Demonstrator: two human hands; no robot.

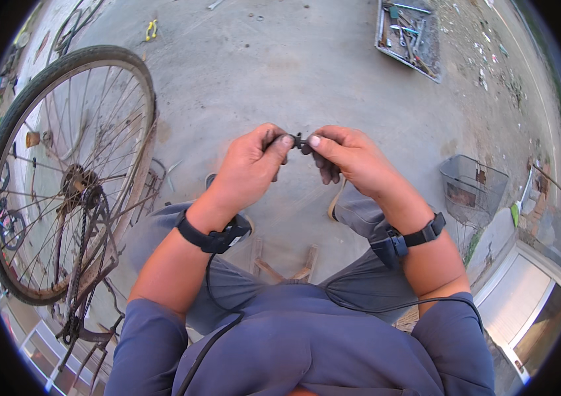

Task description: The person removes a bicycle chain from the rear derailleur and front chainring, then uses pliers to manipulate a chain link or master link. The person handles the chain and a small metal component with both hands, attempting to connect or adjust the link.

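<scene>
Both hands meet in front of me, above the concrete floor, at a small dark part [299,141] whose kind is too small to make out. My left hand [254,160] pinches one side of it between thumb and forefinger. From the other side my right hand [346,155] grips it the same way, its other fingers curled below and blackened with grime. To my left stands a bicycle wheel [69,58] with a rusty rim, with a chain [85,237] and sprocket [77,181] at its hub. Neither hand touches the wheel.
A metal tray of tools [404,63] lies at the far right. Yellow-handled pliers [151,30] rest on the floor at the far left. A wire basket [472,188] sits to the right, near a white-framed door [515,297]. Black cables [412,303] run along my arms.
</scene>
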